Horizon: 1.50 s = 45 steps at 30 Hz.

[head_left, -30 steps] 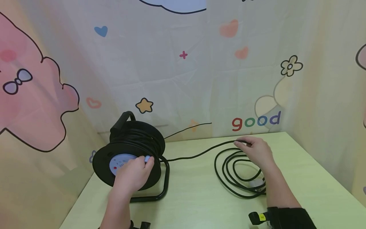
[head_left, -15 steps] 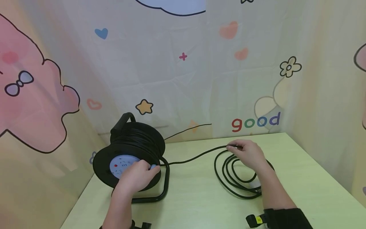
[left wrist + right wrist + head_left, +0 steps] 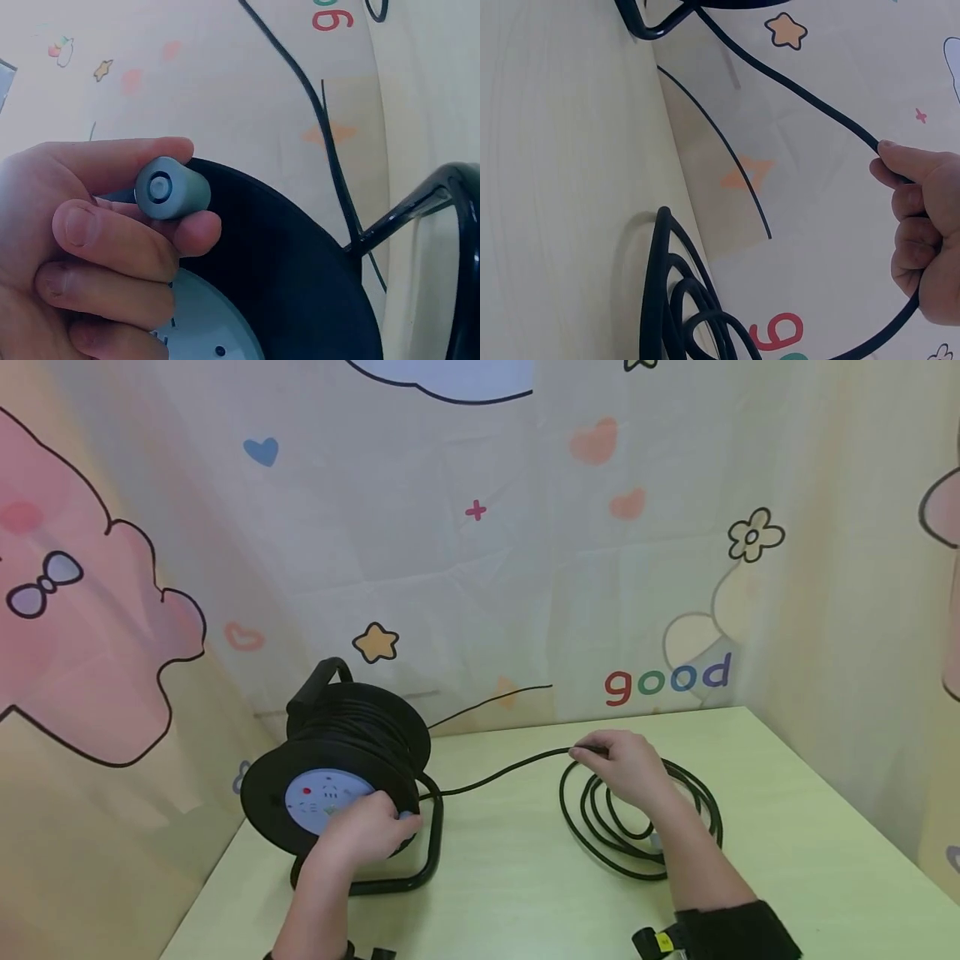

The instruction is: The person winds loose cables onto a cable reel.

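Observation:
On the left of the table stands a black cable reel (image 3: pixel 262 797) with a pale blue socket panel (image 3: pixel 322 797) on its face. My left hand (image 3: pixel 363 835) pinches the reel's small blue-grey crank knob (image 3: pixel 191 191) between thumb and forefinger, near the lower right of the disc. A black cable (image 3: pixel 510 768) runs from the drum to my right hand (image 3: pixel 626 768), whose fingers are curled round it, as the right wrist view shows. Below that hand lie loose loops of the same cable (image 3: pixel 573 827), with a pale plug (image 3: pixel 656 842) partly hidden behind the forearm.
The reel rests on a black tube stand (image 3: pixel 435 835) and has a carrying handle (image 3: pixel 318 681) on top. The pale green table (image 3: pixel 510 885) ends at a printed curtain (image 3: pixel 480 593) behind. A thin dark line (image 3: pixel 491 700) shows against the curtain.
My left hand has carried the knob downward, and the socket panel has turned clockwise with it. My right hand has moved left toward the reel with the cable, uncovering loops on the right.

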Tool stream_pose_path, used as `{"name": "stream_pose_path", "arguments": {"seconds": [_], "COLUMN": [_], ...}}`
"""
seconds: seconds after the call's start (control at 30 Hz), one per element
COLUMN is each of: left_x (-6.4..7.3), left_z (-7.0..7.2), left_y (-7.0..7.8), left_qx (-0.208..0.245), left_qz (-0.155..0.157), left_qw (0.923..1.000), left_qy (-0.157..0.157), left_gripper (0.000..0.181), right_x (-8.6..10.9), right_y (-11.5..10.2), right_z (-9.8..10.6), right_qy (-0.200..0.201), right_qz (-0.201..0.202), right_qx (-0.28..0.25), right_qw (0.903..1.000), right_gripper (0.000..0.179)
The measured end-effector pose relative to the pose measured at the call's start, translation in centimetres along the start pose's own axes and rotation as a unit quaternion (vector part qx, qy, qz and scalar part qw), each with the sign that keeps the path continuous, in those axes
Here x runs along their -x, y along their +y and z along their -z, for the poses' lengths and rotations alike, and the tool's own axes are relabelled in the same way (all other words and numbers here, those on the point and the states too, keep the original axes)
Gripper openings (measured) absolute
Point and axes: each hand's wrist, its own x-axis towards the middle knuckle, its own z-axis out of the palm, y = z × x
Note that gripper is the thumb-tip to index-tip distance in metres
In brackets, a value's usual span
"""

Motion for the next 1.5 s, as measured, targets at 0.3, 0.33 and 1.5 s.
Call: {"name": "stream_pose_path", "arguments": {"seconds": [0.3, 0.33, 1.5], "left_x": [-0.2, -0.2, 0.7], "left_z": [-1.0, -1.1, -1.3], "left_y": [-1.1, -1.2, -8.8], "left_qx": [-0.041, -0.047, 0.041], "left_qz": [0.008, 0.010, 0.063], "left_qw": [0.9991, 0.9988, 0.9904], "left_qy": [-0.002, -0.002, -0.116], "left_gripper": [0.044, 0.043, 0.045], "right_x": [-0.5, -0.6, -2.3], "right_y": [-1.5, -1.7, -6.9], "right_z": [-1.7, -1.8, -9.1], "right_qy": [-0.011, -0.014, -0.028], "right_qz": [0.006, 0.007, 0.029], "right_qx": [-0.019, -0.024, -0.026], "right_qw": [0.9997, 0.9996, 0.9988], "right_gripper": [0.013, 0.013, 0.011]}}
